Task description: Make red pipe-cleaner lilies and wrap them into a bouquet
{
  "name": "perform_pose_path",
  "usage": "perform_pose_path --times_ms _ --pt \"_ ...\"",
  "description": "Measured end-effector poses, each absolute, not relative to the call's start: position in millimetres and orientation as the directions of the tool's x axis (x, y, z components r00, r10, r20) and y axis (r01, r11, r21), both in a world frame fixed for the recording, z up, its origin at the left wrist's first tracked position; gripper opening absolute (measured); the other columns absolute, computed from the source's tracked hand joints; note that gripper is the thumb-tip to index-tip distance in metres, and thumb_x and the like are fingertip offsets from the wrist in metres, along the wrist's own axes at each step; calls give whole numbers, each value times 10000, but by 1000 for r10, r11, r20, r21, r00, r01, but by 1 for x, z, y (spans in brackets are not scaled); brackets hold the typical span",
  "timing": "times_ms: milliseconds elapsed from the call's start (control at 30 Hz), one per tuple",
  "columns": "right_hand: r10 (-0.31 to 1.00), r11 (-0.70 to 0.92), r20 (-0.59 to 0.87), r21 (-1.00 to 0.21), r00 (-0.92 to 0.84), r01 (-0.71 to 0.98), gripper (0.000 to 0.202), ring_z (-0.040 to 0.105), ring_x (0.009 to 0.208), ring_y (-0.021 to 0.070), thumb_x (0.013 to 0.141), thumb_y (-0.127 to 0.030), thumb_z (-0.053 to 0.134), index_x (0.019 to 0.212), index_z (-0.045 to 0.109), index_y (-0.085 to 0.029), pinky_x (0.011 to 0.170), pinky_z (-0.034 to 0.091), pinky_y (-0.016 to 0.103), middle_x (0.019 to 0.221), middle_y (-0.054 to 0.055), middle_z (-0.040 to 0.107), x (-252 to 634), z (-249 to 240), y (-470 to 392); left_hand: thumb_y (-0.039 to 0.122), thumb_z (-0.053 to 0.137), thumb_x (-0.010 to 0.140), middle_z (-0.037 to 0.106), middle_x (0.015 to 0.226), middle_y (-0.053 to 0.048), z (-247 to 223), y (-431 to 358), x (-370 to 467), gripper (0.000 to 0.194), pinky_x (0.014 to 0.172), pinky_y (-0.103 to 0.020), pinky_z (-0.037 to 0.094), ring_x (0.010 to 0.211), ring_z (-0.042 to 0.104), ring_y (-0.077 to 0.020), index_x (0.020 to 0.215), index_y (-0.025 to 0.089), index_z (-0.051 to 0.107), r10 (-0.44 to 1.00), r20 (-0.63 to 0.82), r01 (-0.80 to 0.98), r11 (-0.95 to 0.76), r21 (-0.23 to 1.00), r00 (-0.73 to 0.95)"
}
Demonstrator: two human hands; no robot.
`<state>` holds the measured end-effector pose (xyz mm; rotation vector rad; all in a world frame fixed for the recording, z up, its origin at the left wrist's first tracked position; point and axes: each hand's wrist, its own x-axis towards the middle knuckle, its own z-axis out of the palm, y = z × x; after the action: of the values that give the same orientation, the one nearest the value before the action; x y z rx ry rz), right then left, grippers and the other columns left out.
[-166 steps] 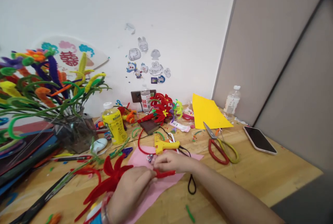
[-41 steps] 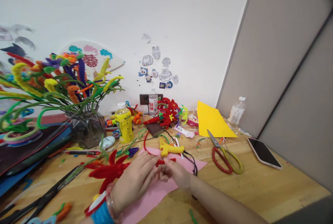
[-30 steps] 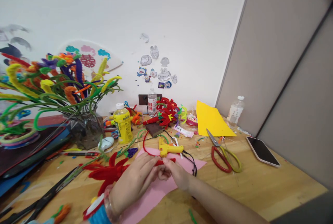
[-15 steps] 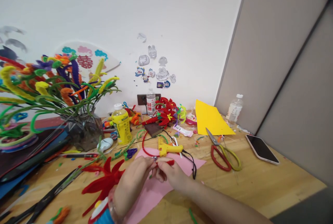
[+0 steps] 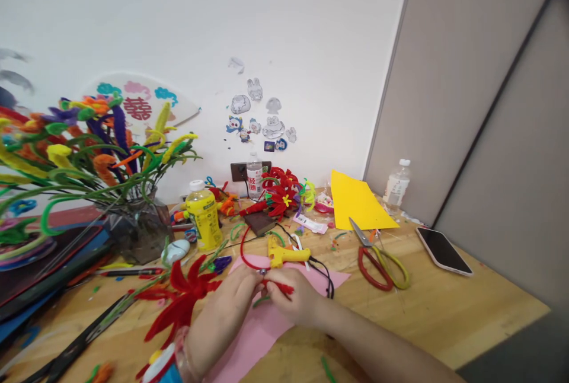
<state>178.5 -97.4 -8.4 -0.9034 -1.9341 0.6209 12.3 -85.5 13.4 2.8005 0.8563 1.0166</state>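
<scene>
right hand (image 5: 299, 299) pinches red stem (image 5: 283, 287) near far edge of pink sheet (image 5: 265, 331); i judge shaping, next needing steady pressure.

My R hand (image 5: 293, 300) pinches a red fuzzy pc (image 5: 284, 289), L hand (image 5: 233, 303) right up against R, both over pink sheet (image 5: 267, 329). Yellow glue gun (image 5: 288, 254) just behind. Phone (image 5: 444, 251) nr tabletop's (image 5: 444, 318) R edge, yellow sheet (image 5: 358, 200) nr back edge, blk scissors (image 5: 73, 344) twd front L corner.
</scene>
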Motion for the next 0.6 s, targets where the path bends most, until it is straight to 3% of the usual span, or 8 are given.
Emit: perform_pose_path --times_ms 100,233,367,600 --pt "750 661 531 -583 -394 473 162 425 573 120 784 -176 383 631 432 -195 577 324 239 614 -10 481 183 -6 -96 88 360 829 621 823 -1 13 -85 11 232 696 -250 519 770 594 -140 849 221 549 536 565 489 -836 250 628" --pt "759 650 524 -599 -385 467 205 415 542 115 808 -187 342 617 415 -197 536 315 226 587 -11 466 184 -3 -97 107 390 836 627 775 -3 11 -86 11 195 636 -245 516 702 596 -141 830 215 553 554 583 518 -818 249 594" --pt "747 664 531 -577 -400 475 188 429 557 117 807 -186 355 640 442 -192 553 329 229 604 -6 490 184 -3 -97 73 347 835 600 684 3 8 -87 11 237 565 -244 496 605 569 -136 765 206 531 478 638 539 -834 115 604" --pt "744 668 537 -578 -397 469 194 439 564 117 810 -180 345 628 411 -195 550 336 228 608 -5 492 184 -6 -98 -5 305 812 605 710 -24 11 -85 12 278 578 -261 485 622 563 -150 791 180 511 278 651 504 -843 -186 707"
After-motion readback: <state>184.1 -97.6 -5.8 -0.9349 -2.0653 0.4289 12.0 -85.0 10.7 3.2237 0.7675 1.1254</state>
